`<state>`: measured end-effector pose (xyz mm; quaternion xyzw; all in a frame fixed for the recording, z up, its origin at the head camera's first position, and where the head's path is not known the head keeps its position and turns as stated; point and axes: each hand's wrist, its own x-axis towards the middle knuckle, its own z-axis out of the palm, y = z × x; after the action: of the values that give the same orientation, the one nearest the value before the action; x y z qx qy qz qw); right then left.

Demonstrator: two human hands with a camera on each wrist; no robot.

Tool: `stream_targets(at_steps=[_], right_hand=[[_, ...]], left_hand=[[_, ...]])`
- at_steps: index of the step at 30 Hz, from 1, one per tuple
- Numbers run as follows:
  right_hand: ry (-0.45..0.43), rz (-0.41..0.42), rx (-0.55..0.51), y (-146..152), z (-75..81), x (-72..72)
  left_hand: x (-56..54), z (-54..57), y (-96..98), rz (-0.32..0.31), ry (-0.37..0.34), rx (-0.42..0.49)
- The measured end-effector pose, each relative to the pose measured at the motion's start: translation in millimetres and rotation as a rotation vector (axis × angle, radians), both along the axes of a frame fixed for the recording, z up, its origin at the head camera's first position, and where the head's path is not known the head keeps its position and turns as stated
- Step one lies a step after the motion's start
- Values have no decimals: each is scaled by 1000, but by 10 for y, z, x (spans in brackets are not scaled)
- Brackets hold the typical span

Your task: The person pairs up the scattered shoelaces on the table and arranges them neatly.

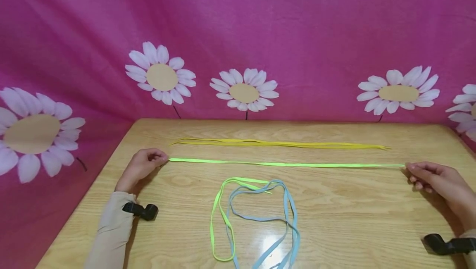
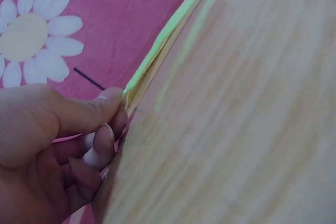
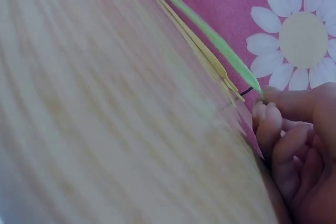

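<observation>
A neon green shoelace (image 1: 286,164) stretches straight across the table between both hands. Its left end is pinched between thumb and fingertip of my left hand (image 1: 143,165); the left wrist view shows the lace (image 2: 168,27) leaving that pinch. At the other end, my right hand (image 1: 439,178) pinches the lace, and in the right wrist view the green strand (image 3: 220,45) runs up from the fingertips. Just beyond it lies a yellow shoelace (image 1: 282,143), folded into long parallel strands.
Nearer the front, another neon green lace (image 1: 213,227) lies looped, partly overlapping a loosely coiled light blue lace (image 1: 295,219). The wooden table (image 1: 353,207) meets a pink cloth (image 1: 305,25) with printed daisies behind and at the left. Each wrist carries a black camera mount (image 1: 143,210).
</observation>
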<state>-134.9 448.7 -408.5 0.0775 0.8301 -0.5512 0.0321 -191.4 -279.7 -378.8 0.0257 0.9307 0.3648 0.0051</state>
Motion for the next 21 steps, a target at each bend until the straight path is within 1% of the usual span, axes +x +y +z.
stream_targets(at_steps=[2,4,6,9,12,15,17,19,21], right_hand=[[9,-2,-1,-21,8,-4],[18,-9,33,-43,6,-7],[22,-30,92,-67,-1,-8],[26,-60,187,-110,-12,-6],[25,-83,253,-146,-17,5],[29,-98,249,-158,-12,18],[34,-106,242,-163,-7,26],[45,-114,221,-165,2,32],[59,-117,216,-166,7,32]], left_hand=[[14,-9,-34,1,1,21],[25,-13,-51,3,11,26],[35,-13,-49,5,11,37],[45,-4,-30,6,-4,27],[53,6,-14,-25,-16,10],[58,6,-11,-87,-6,-4],[60,2,-7,-115,9,-11],[58,-1,-1,-130,37,-20],[56,-2,6,-123,54,-31]])
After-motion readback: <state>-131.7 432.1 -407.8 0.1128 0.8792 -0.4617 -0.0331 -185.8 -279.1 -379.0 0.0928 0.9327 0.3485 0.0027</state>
